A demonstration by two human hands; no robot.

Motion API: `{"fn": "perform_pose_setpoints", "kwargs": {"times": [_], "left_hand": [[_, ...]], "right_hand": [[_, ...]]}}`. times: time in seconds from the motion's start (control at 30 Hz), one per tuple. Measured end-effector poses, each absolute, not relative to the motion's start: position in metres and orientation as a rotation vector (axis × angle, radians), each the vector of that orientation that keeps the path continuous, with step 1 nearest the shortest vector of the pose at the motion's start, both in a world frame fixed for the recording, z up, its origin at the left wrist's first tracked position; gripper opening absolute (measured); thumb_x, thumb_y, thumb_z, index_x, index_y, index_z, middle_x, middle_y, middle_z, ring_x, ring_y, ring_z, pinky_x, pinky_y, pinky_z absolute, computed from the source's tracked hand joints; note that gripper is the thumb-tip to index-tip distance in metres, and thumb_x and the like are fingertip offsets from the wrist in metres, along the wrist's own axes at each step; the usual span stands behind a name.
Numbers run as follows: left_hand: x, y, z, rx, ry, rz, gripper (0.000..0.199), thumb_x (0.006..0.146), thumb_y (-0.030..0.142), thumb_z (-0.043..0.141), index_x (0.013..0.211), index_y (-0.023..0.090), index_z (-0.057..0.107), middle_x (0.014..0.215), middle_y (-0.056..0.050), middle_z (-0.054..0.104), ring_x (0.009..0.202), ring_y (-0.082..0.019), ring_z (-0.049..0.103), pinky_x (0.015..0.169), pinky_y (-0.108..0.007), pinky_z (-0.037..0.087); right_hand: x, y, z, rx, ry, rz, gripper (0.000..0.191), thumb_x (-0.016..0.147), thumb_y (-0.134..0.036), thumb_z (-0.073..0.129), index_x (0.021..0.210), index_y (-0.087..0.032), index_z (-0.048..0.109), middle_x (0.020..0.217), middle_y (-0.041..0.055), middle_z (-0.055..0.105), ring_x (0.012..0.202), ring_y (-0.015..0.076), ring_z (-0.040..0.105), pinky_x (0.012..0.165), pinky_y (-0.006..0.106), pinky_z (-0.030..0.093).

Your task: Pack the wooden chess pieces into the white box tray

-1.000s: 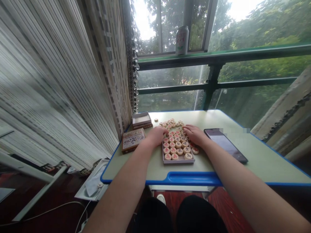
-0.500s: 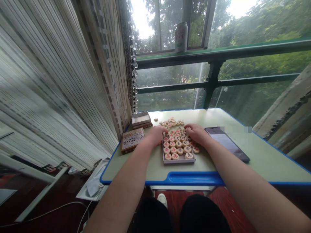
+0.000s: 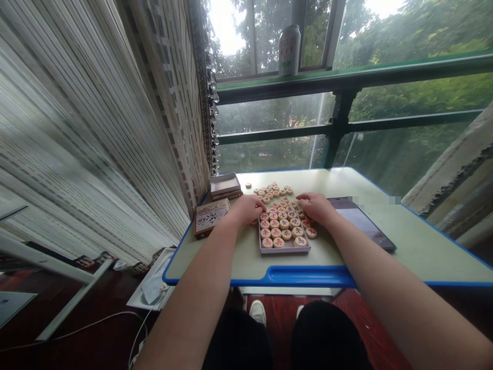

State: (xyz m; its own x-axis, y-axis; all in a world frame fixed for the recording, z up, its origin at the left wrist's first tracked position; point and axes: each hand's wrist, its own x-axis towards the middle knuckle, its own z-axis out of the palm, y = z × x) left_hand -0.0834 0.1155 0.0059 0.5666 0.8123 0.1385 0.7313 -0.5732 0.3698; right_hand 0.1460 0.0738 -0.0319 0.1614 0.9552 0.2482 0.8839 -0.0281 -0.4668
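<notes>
A shallow open box [image 3: 285, 250] on the table holds rows of round wooden pieces with red or dark characters, with a gap in its front row. My left hand [image 3: 250, 208] is at the box's back left corner, fingers bent; whether it holds a piece is hidden. My right hand [image 3: 313, 205] rests at the back right, fingers partly spread beside several pieces; its grip is too small to make out. More loose pieces [image 3: 270, 193] lie behind the box, and one piece [image 3: 311, 233] sits against its right side.
A printed lid [image 3: 211, 217] and an open grey box [image 3: 225, 184] are at the left. A phone [image 3: 362, 223] lies at the right. The table's front has a blue groove [image 3: 311, 276]. A can [image 3: 289, 50] stands on the window rail.
My right hand has shifted slightly right, away from the pieces at the back of the box. The whole view has tilted a little; my left hand stays by the back left corner.
</notes>
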Motion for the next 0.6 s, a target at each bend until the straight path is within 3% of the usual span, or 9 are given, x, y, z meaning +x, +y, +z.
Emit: {"fn": "perform_pose_setpoints", "kwargs": {"times": [0.1,0.23,0.43,0.6], "left_hand": [[-0.085,0.118,0.005,2.509,1.295,0.434,0.026,0.073,0.018,0.051,0.083,0.023,0.075,0.093,-0.001,0.071,0.079,-0.015,0.063,0.072,-0.024,0.050],[-0.087,0.126,-0.002,2.519,1.295,0.454,0.029,0.075,0.018,0.048,0.085,0.023,0.075,0.096,-0.001,0.071,0.088,-0.016,0.063,0.080,-0.025,0.049],[-0.085,0.128,-0.005,2.585,1.298,0.480,0.033,0.078,0.017,0.044,0.090,0.019,0.074,0.097,-0.004,0.071,0.093,-0.018,0.063,0.086,-0.027,0.048],[-0.084,0.126,-0.004,2.618,1.342,0.563,0.035,0.079,0.016,0.042,0.094,0.020,0.073,0.097,-0.003,0.072,0.091,-0.017,0.064,0.085,-0.027,0.050]], "right_hand": [[0.147,0.072,-0.033,-1.937,-1.711,0.189,0.045,0.078,-0.020,0.041,0.116,-0.013,0.063,0.117,0.0110,0.064,0.112,0.0250,0.055,0.098,0.033,0.038],[0.149,0.069,-0.032,-1.972,-1.619,0.201,0.060,0.073,-0.011,0.040,0.132,-0.007,0.047,0.127,0.0140,0.057,0.116,0.0236,0.053,0.096,0.030,0.040],[0.147,0.063,-0.025,-1.999,-1.629,0.203,0.047,0.070,-0.010,0.040,0.108,-0.015,0.067,0.112,0.0103,0.066,0.105,0.0234,0.059,0.090,0.030,0.044],[0.146,0.068,-0.031,-1.944,-1.755,0.185,0.039,0.072,-0.011,0.041,0.094,-0.017,0.073,0.107,0.0075,0.068,0.107,0.0205,0.057,0.098,0.027,0.037]]}}
